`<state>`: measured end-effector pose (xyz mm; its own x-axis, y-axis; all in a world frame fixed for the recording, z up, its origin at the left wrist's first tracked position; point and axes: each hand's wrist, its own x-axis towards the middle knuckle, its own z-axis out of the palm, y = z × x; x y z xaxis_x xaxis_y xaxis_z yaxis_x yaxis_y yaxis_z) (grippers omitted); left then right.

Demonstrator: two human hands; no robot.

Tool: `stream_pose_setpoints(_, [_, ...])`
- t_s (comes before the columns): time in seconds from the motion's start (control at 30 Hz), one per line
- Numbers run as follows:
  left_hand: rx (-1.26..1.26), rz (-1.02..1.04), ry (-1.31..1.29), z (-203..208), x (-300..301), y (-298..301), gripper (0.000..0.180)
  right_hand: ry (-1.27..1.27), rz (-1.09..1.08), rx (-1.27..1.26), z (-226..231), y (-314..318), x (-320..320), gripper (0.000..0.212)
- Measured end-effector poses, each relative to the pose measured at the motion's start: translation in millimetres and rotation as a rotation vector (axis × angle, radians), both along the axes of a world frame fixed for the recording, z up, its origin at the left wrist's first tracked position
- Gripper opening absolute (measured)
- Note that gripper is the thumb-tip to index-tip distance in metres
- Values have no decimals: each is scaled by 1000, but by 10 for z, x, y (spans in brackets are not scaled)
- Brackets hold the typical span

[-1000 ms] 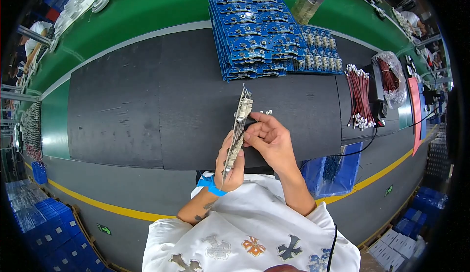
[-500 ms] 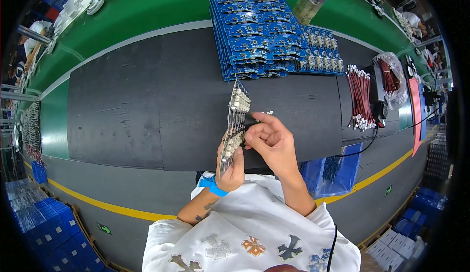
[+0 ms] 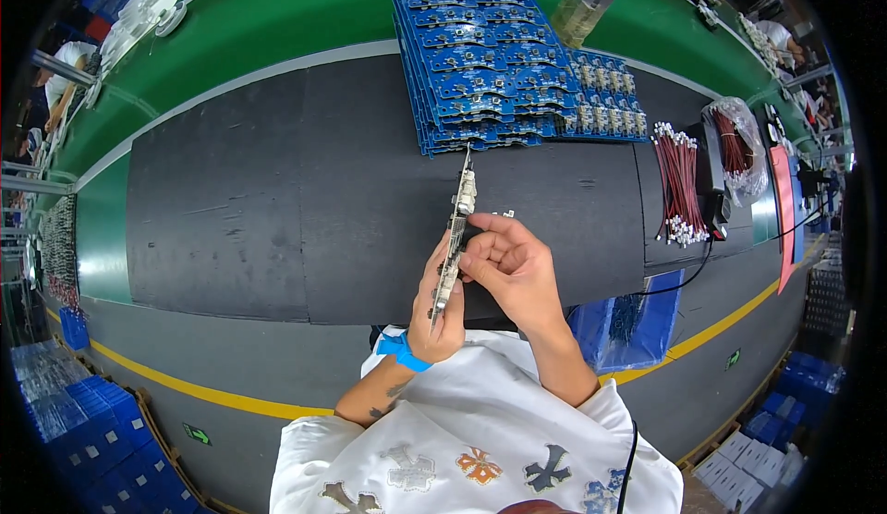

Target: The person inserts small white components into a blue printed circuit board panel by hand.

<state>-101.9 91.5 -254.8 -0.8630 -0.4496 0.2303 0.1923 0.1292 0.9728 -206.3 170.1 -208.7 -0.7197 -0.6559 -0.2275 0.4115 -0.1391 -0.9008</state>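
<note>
Circuit-board panel (image 3: 447, 285) gripped in the left hand (image 3: 444, 336), right hand (image 3: 522, 274) close against it

Left of both hands stretches a black mat (image 3: 217, 200). A blue wristband (image 3: 403, 351) circles the left wrist. The left hand is clamped on the near part of the circuit-board panel, thumb on the connector side, fingers behind; the panel stands edge-on between the hands. Beyond them rises a stack of blue circuit boards (image 3: 467, 56). The right hand's thumb and index finger bend toward the connector side; whether they pinch anything cannot be told. Farther beyond the right hand lie blue boards with white connectors (image 3: 605, 98). To its right come a blue bin (image 3: 602, 334), red-and-black cables with white plugs (image 3: 681, 186), and a clear plastic bag (image 3: 753, 181) of similar cables.
</note>
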Motion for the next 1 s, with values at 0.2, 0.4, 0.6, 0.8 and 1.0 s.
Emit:
stream_pose_setpoints(0.2, [-27,18,12,-26,13,9,42,28,-22,8,32,-29,12,38])
stream_pose_setpoints(0.4, [55,-9,37,94,-43,-4,41,34,-61,9,-50,-5,18,34])
stream_pose_setpoints(0.6, [43,3,18,62,-30,-1,43,34,-76,-27,52,9,37,36])
stream_pose_setpoints(0.8, [-11,-66,-33,-50,14,-11,51,23,3,-98,155,-15,54,40])
stream_pose_setpoints(1.0, [164,-90,-49,-120,50,21,51,-21,50,-87,189,5,11,41])
